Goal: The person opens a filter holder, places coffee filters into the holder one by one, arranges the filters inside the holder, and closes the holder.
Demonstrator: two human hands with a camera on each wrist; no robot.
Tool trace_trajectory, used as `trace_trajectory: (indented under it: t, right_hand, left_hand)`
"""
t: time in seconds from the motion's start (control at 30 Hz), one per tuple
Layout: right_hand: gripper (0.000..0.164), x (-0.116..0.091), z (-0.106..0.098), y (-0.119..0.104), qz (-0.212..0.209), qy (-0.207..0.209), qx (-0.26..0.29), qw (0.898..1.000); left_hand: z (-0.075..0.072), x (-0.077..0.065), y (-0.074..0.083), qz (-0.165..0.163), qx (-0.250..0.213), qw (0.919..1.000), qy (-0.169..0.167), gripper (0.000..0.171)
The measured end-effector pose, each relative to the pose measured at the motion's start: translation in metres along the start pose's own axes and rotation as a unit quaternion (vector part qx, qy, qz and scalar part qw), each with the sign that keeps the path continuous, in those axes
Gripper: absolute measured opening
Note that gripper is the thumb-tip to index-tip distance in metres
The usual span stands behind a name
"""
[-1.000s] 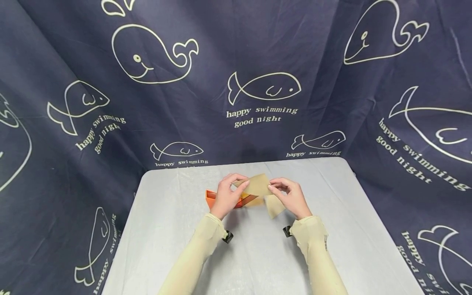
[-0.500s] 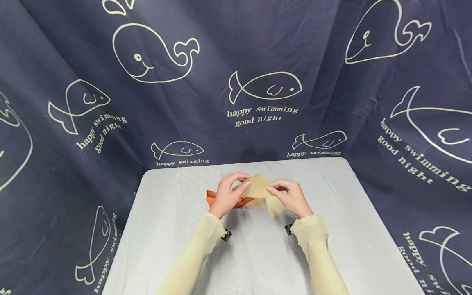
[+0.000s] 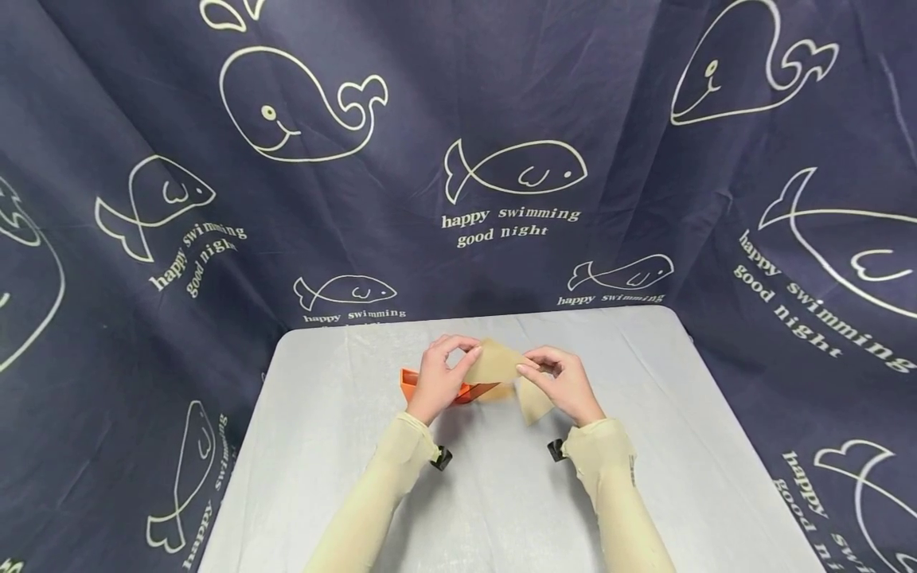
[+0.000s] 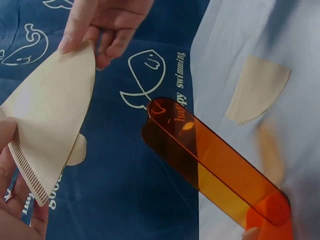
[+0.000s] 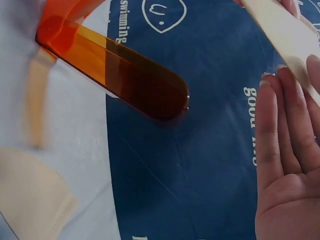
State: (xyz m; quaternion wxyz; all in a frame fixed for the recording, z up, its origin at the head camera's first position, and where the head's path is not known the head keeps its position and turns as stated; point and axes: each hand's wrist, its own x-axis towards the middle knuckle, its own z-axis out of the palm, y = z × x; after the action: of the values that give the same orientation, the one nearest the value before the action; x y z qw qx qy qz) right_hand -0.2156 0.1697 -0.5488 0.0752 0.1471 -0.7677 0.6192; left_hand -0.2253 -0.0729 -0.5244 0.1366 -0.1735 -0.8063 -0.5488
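We see a tan, fan-shaped paper filter (image 3: pixel 496 362) held in the air above the table, stretched between a person's two hands. In the left wrist view we make out its crimped edge, on the side of the left hand (image 3: pixel 441 382), whose fingers and thumb pinch the paper. The right hand (image 3: pixel 566 385) pinches the opposite side, thumb in front and fingertips behind. Just beside the left hand, and partly hidden by it, we find an orange holder (image 3: pixel 409 383) with see-through amber plates (image 4: pixel 210 160) slanting out from it. Near the right hand, a second paper filter (image 3: pixel 533 400) lies on the table, apart from the held one. Between it and the holder we notice a light-brown patch (image 4: pixel 270 152), too blurred for us to identify. Beneath everything spreads the pale grey table (image 3: pixel 501 509), and around it hangs a dark blue curtain (image 3: pixel 430 87) printed with whales, fish and lettering.
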Motion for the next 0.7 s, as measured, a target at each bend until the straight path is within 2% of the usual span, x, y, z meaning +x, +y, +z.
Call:
trace_trajectory:
  t: [0.1,0.23,0.33,0.5,0.7]
  right_hand:
    - [0.011,-0.001,0.001,0.002,0.006,0.003,0.029,1.0]
    - [0.01,0.0,0.002,0.003,0.002,0.003,0.033,0.999]
    - [0.009,0.001,0.001,0.002,-0.004,0.012,0.011,1.0]
    - [0.007,0.004,-0.003,-0.001,-0.01,0.013,-0.044,0.999]
    - [0.004,0.004,-0.003,-0.007,-0.035,-0.014,-0.113,0.993]
  left_hand:
    - [0.0,0.0,0.001,-0.01,-0.012,0.9999,0.005,0.012]
    - [-0.001,-0.001,0.003,-0.026,-0.017,0.9995,-0.001,0.013]
    - [-0.002,-0.002,0.003,-0.028,-0.022,0.9994,-0.008,0.014]
    - [-0.004,0.0,0.002,-0.008,-0.026,0.9995,-0.017,0.018]
    - [-0.005,0.001,0.002,0.018,0.025,0.9989,-0.036,0.018]
